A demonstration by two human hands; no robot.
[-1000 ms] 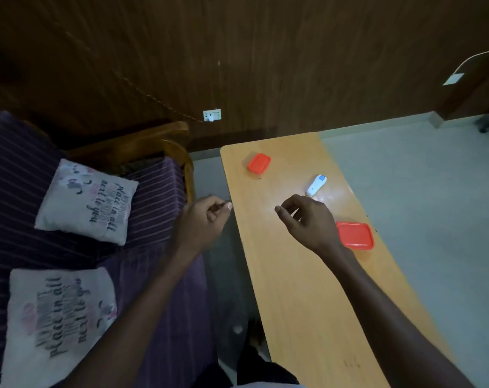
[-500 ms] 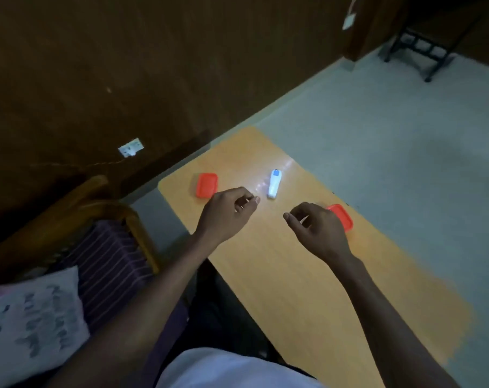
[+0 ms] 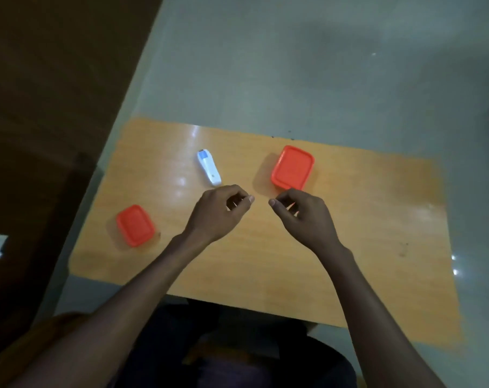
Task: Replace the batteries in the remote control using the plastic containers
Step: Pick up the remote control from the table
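A small white remote control (image 3: 208,167) with a blue top lies on the wooden table (image 3: 363,233), far of centre. A larger red-lidded plastic container (image 3: 293,167) stands to its right, lid on. A smaller red-lidded container (image 3: 135,225) sits near the table's left end, also closed. My left hand (image 3: 219,212) hovers just near of the remote, fingers curled loosely with nothing in them. My right hand (image 3: 302,214) hovers beside it, just near of the larger container, curled the same way and holding nothing. The two thumbs almost meet.
Grey floor (image 3: 293,65) lies beyond and right of the table. A dark wooden wall (image 3: 41,79) runs along the left. A wooden chair arm (image 3: 36,340) shows at the lower left. My dark-clothed lap is under the near table edge.
The view has swung from the sofa and wall to straight down over the table. Both hands came together above the table centre, near the remote and larger container, still holding nothing.
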